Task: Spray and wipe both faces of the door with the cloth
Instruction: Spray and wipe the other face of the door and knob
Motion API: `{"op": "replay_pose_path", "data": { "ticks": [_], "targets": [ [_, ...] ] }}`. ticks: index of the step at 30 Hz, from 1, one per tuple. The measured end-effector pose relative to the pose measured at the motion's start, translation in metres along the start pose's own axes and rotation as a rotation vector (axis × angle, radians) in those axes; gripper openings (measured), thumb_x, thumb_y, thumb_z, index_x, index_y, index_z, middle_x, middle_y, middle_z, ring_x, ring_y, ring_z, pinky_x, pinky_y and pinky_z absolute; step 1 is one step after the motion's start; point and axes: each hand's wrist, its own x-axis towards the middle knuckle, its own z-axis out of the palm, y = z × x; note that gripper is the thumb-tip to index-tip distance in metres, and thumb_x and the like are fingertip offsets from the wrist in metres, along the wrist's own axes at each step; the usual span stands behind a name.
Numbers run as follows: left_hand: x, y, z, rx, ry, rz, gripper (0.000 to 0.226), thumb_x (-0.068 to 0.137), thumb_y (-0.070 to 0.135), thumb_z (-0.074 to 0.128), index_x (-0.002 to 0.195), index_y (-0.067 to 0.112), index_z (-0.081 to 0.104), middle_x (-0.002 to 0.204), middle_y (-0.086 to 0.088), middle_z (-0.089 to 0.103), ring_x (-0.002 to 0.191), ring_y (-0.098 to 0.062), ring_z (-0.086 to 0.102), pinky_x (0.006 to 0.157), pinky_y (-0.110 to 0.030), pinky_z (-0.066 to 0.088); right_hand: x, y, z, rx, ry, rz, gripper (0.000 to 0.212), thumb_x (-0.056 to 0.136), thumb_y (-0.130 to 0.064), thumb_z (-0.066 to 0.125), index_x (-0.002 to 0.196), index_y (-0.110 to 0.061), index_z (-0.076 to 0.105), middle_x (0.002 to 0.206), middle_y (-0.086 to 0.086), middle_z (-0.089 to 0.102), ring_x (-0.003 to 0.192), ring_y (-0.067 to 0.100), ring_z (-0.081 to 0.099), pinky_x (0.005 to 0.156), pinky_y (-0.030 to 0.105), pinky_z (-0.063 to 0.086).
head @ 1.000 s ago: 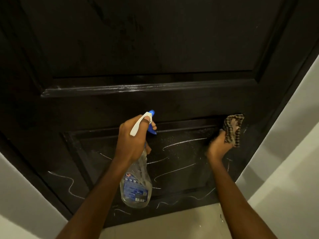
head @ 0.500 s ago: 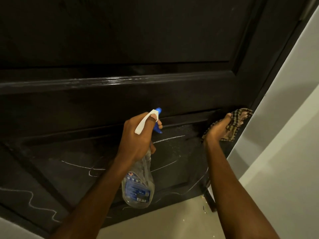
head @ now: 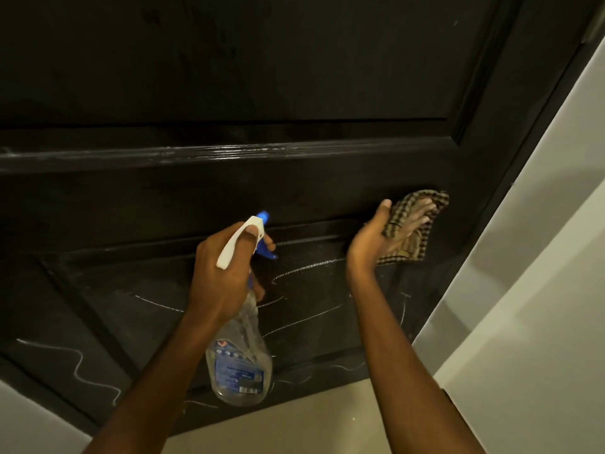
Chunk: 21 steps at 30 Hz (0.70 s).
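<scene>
Fingers (head: 422, 213) of the right hand (head: 386, 237) lay flat, pressing cloth (head: 415, 250) to door (head: 229, 77); unpinched, it could slip. Left hand (head: 222, 276) clutched the spray bottle (head: 239, 365).

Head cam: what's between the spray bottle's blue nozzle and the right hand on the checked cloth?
Nothing but bare dark wooden door: its panel moulding runs across the gap between the blue nozzle and right hand. Head view.

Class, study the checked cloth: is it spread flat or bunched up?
Bunched: the checked cloth lies in crumpled folds between the straight fingers of the right hand and the dark door.
</scene>
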Motion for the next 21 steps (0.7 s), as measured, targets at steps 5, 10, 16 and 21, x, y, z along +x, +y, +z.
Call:
{"op": "replay_pose_path", "data": {
  "ticks": [5,10,16,21],
  "targets": [
    [-0.008,0.008,-0.031,0.044,0.066,0.037,0.03,0.094,0.041,0.044,0.078,0.036,0.069,0.057,-0.01,0.06,0.048,-0.026,0.057,0.05,-0.035,0.049,-0.085,-0.012,0.007,-0.293,-0.185,-0.552,0.073,0.104,-0.056,0.026,0.159,-0.017,0.0,0.168,0.003,-0.002,0.151,0.01,-0.017,0.122,0.032,-0.012],
    [-0.01,0.011,-0.06,0.053,0.112,0.097,0.04,0.092,0.053,0.042,0.084,0.026,0.07,0.069,-0.015,0.066,0.047,-0.034,0.053,0.046,-0.042,0.047,-0.081,0.011,0.0,-0.489,-0.44,-1.103,0.066,0.098,-0.043,0.042,0.156,-0.02,0.021,0.163,0.002,0.021,0.153,0.018,-0.003,0.123,0.05,0.011],
    [-0.017,0.012,-0.108,0.102,0.19,0.143,0.035,0.097,0.04,0.04,0.085,0.024,0.069,0.076,-0.007,0.069,0.069,-0.026,0.064,0.065,-0.017,0.049,-0.123,-0.048,0.042,-0.357,-0.127,-0.717,0.065,0.107,-0.044,0.026,0.159,-0.007,0.016,0.165,0.017,0.018,0.153,0.033,0.008,0.123,0.031,-0.008],
    [-0.032,0.012,-0.151,0.151,0.304,0.125,0.03,0.102,0.026,0.041,0.08,0.026,0.062,0.058,0.004,0.052,0.052,-0.004,0.054,0.051,-0.011,0.043,-0.192,-0.078,0.073,-0.413,-0.199,-0.764,0.067,0.106,-0.05,0.02,0.159,-0.009,0.013,0.165,0.018,0.017,0.152,0.037,0.008,0.122,0.05,0.01]
  ]
}}
